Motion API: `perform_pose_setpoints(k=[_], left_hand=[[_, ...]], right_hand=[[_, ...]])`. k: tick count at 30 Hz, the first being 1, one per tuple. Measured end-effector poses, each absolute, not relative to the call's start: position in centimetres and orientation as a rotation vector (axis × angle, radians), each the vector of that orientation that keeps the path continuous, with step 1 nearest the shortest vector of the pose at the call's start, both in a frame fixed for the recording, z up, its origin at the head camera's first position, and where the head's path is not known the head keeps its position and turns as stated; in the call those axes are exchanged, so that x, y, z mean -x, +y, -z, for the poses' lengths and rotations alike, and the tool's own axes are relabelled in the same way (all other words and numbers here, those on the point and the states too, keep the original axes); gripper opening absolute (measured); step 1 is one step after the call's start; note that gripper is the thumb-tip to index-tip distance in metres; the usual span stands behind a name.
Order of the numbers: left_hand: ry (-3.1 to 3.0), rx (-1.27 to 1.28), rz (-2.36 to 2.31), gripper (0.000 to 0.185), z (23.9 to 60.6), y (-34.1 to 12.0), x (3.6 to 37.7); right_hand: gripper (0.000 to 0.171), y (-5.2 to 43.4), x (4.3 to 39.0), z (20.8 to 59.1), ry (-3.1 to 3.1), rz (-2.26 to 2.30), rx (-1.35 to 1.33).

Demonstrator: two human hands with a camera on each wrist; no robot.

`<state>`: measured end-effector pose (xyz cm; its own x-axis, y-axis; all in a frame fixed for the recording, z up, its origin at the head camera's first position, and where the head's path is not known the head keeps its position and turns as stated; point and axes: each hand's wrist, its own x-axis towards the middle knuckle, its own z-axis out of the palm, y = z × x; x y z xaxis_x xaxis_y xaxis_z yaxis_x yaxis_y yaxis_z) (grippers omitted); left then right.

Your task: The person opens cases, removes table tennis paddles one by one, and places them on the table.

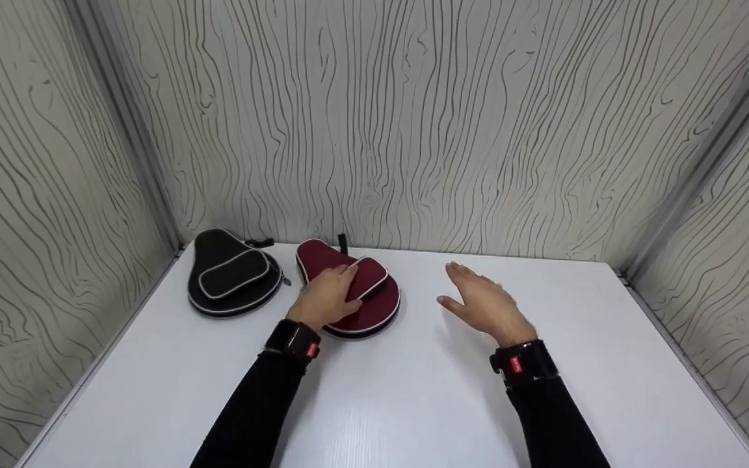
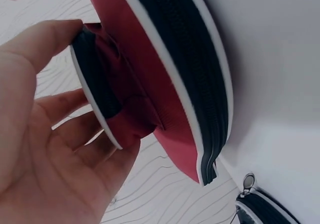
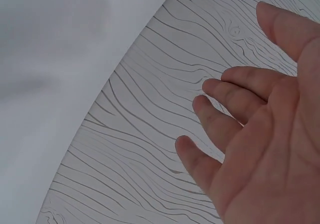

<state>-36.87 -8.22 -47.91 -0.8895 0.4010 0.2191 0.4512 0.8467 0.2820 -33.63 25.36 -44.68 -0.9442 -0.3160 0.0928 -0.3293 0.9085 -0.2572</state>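
Observation:
A dark red table tennis bat case (image 1: 378,311) with white piping lies on the white table, its narrow end toward the back wall. My left hand (image 1: 326,299) is over its front pocket (image 2: 92,74). In the left wrist view, thumb and fingers grip the pocket's white-edged rim, and the pocket stands out from the case body. A black zip band (image 2: 192,74) runs round the case's side. My right hand (image 1: 485,305) hovers over the table to the right of the case, fingers extended and thumb apart, holding nothing.
A black bat case (image 1: 225,302) of the same shape lies to the left, close to the left wall. Wood-patterned panels (image 1: 374,130) stand behind the table (image 1: 413,403) and along both sides.

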Motion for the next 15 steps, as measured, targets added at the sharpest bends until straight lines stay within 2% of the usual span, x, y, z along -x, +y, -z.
perform_pose_setpoints(k=[15], left_hand=[[-2.953, 0.786, 0.532, 0.080, 48.0, -6.2, 33.3]], right_hand=[[0.050, 26.2, 32.1, 48.3, -3.050, -0.574, -0.678]])
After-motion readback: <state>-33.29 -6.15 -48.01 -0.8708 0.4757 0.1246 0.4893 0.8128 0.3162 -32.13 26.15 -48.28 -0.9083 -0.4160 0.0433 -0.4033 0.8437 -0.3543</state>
